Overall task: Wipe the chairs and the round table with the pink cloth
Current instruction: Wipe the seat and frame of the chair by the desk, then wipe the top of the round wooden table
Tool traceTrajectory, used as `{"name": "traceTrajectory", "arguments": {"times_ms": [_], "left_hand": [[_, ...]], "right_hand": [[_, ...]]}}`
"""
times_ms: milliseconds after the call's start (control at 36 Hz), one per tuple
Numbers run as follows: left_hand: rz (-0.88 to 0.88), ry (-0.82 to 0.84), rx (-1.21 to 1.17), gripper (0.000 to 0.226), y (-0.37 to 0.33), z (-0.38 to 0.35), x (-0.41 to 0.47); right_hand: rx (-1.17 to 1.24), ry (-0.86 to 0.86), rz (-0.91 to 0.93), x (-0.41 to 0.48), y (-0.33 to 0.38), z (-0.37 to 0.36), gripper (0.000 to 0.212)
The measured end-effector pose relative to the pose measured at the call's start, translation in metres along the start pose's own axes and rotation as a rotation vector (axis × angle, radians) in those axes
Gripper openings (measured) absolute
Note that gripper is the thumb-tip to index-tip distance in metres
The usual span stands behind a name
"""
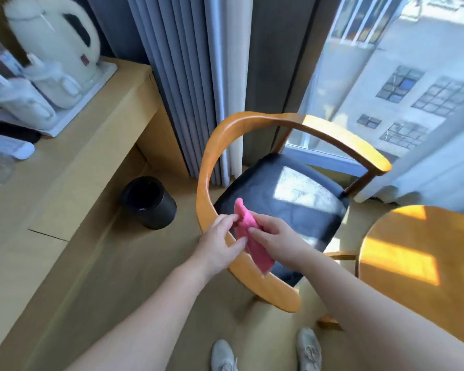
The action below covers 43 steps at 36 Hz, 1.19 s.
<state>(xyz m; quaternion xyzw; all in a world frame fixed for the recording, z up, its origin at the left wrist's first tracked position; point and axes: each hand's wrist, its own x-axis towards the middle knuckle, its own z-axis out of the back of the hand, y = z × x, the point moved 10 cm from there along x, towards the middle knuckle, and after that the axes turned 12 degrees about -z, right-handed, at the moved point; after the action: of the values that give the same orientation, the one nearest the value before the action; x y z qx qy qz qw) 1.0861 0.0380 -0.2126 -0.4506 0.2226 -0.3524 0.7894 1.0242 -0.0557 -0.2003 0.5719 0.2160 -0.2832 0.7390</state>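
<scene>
A wooden chair [206,167] with a curved backrest and a dark seat [292,207] stands in front of me. The pink cloth [248,234] hangs bunched over the near part of the backrest rail. My left hand [220,245] pinches its left side between thumb and fingers. My right hand [276,242] grips it from the right. At the right edge lies the round wooden table [418,258], partly sunlit.
A black bin [150,203] stands on the floor left of the chair. A wooden desk [91,135] at the left carries a white kettle [56,46] and cups. Grey curtains [188,84] and a window lie behind the chair. My shoes [265,352] show at the bottom.
</scene>
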Motion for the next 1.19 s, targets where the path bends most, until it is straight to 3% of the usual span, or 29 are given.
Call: {"name": "traceTrajectory", "arguments": {"times_ms": [83,167,278,333,472,528,611,750,972,1194], "left_hand": [[-0.073,0.072,-0.057,0.045,-0.038,-0.013,-0.018],[-0.106,0.193,-0.168,0.027,-0.074,-0.036,-0.039],[-0.104,0.433,-0.236,0.013,-0.121,-0.083,-0.073],[-0.132,0.550,-0.210,0.007,-0.144,-0.106,-0.087],[-0.237,0.770,-0.094,0.008,-0.202,-0.176,-0.122],[-0.271,0.843,-0.068,0.005,-0.227,-0.212,-0.138],[-0.338,0.899,-0.026,0.005,-0.268,-0.265,-0.161],[-0.435,0.971,0.084,0.006,-0.327,-0.358,-0.204],[-0.432,1.084,0.153,0.009,-0.383,-0.481,-0.258],[-0.392,1.095,0.209,0.013,-0.398,-0.533,-0.250]], "right_hand": [[0.169,-0.006,0.002,-0.047,-0.009,0.004,0.040],[0.399,-0.013,-0.073,-0.090,-0.038,0.003,0.058],[0.505,-0.073,-0.099,-0.151,-0.086,0.020,0.071],[0.418,-0.142,-0.098,-0.180,-0.104,0.037,0.070],[-0.157,-0.351,-0.056,-0.256,-0.150,0.076,0.039],[-0.272,-0.362,-0.060,-0.284,-0.181,0.085,0.041],[-0.270,-0.349,-0.063,-0.325,-0.227,0.102,0.053],[-0.216,-0.368,-0.075,-0.400,-0.308,0.136,0.049],[-0.235,-0.380,-0.119,-0.480,-0.416,0.193,0.051],[-0.305,-0.313,-0.119,-0.487,-0.459,0.239,0.017]]}}
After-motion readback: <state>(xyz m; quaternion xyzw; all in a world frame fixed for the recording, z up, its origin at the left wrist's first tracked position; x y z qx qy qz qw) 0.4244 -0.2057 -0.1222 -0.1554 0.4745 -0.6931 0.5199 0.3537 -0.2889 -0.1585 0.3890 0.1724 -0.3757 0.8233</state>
